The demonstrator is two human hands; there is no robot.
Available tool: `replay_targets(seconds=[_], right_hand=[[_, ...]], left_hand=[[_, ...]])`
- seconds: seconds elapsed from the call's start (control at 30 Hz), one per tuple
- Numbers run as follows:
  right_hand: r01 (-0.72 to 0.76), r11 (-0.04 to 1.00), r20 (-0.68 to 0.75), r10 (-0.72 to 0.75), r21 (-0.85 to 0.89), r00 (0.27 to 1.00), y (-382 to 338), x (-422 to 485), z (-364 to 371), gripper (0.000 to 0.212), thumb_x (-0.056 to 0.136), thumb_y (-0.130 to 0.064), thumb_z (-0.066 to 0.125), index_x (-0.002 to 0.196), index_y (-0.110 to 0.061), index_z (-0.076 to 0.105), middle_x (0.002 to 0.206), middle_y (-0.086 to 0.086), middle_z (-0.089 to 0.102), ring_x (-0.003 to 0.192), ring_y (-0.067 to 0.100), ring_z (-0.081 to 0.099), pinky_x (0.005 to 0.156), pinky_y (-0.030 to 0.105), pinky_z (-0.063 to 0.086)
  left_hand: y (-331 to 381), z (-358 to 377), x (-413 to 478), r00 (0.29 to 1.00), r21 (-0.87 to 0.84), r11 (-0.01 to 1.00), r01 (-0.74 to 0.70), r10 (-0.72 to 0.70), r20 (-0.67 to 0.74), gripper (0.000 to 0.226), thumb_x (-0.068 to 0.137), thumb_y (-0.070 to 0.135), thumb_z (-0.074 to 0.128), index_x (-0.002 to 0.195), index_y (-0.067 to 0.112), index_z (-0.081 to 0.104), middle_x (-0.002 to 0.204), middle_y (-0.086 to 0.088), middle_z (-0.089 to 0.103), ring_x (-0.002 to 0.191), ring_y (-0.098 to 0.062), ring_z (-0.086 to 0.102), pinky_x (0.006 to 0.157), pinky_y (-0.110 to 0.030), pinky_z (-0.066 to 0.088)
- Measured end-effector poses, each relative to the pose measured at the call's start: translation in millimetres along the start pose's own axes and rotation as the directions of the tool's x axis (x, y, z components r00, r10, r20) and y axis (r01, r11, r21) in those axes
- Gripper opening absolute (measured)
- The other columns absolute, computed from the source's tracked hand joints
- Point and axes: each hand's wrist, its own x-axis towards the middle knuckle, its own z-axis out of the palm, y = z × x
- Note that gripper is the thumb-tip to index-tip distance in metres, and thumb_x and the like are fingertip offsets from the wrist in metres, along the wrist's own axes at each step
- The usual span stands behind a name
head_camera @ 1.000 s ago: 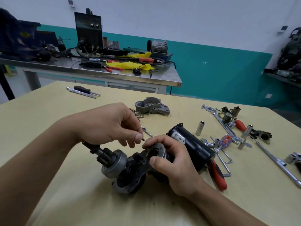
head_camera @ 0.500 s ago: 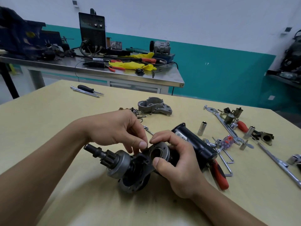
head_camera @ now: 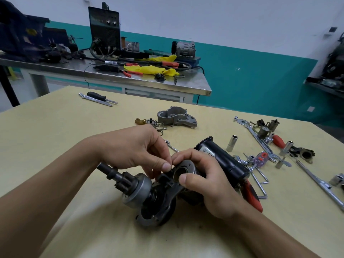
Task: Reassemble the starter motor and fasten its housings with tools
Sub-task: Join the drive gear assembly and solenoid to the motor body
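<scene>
The starter motor (head_camera: 221,157), a black cylinder with a grey flange and a toothed pinion drive (head_camera: 130,185) sticking out to the left, lies on the yellow table (head_camera: 55,131). My right hand (head_camera: 208,183) grips it around the solenoid ring, thumb on the ring's rim. My left hand (head_camera: 134,148) pinches at the top of the black lever part beside that ring; what sits between the fingertips is hidden. The loose grey nose housing (head_camera: 176,117) lies farther back, apart from the motor.
A red-handled tool (head_camera: 253,196) lies under the motor's right end. Sockets (head_camera: 231,143), wrenches (head_camera: 260,140) and a ratchet bar (head_camera: 320,185) are scattered right. Small clips and washers (head_camera: 154,123) lie by the housing. A black screwdriver (head_camera: 98,95) rests far left. A steel bench (head_camera: 111,75) stands behind.
My left hand has come down from above the motor and its fingertips now press at the lever next to the ring. My right hand has kept its grip.
</scene>
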Motion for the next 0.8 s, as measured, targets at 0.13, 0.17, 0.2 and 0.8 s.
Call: replay_targets(seconds=[0.13, 0.17, 0.2, 0.8], right_hand=[[-0.066, 0.996, 0.031, 0.064, 0.064, 0.997, -3.3, -0.1, 0.0, 0.04, 0.061, -0.038, 0.069, 0.095, -0.016, 0.067, 0.08, 0.002, 0.065, 0.072, 0.014, 0.065, 0.059, 0.024, 0.051], [-0.078, 0.994, 0.034, 0.076, 0.078, 0.997, -4.1, -0.3, 0.1, 0.042, 0.061, -0.038, 0.07, 0.095, -0.015, 0.067, 0.079, 0.001, 0.066, 0.072, 0.013, 0.066, 0.058, 0.023, 0.051], [-0.091, 0.992, 0.037, 0.088, 0.09, 0.995, -4.8, -0.3, 0.4, 0.043, 0.06, -0.038, 0.07, 0.096, -0.013, 0.067, 0.079, 0.0, 0.066, 0.072, 0.013, 0.066, 0.059, 0.022, 0.051], [-0.418, 0.87, 0.235, 0.363, 0.262, 0.902, -15.1, 3.0, -6.2, 0.039, 0.057, -0.034, 0.071, 0.09, -0.015, 0.063, 0.079, 0.015, 0.063, 0.053, 0.029, 0.06, 0.041, 0.022, 0.04]], left_hand=[[-0.7, 0.9, 1.1, 1.0, -0.01, 1.0, -0.007, 0.007, 0.005, 0.018, 0.083, 0.028, 0.075, 0.092, 0.013, 0.08, 0.084, -0.01, 0.077, 0.078, -0.024, 0.074, 0.073, -0.03, 0.059], [-0.7, 1.1, 1.1, 1.0, -0.014, 1.0, -0.012, 0.012, 0.004, 0.018, 0.083, 0.027, 0.075, 0.092, 0.013, 0.08, 0.083, -0.01, 0.077, 0.077, -0.022, 0.073, 0.072, -0.028, 0.059], [-0.8, 1.3, 1.2, 1.0, -0.017, 1.0, -0.016, 0.016, 0.002, 0.018, 0.083, 0.027, 0.075, 0.092, 0.012, 0.08, 0.083, -0.009, 0.077, 0.076, -0.019, 0.072, 0.072, -0.026, 0.057], [-8.9, 7.5, 8.4, 0.999, -0.066, 0.998, -0.024, 0.027, 0.045, 0.011, 0.085, 0.015, 0.075, 0.091, 0.007, 0.079, 0.08, -0.001, 0.076, 0.074, -0.01, 0.07, 0.07, -0.017, 0.053]])
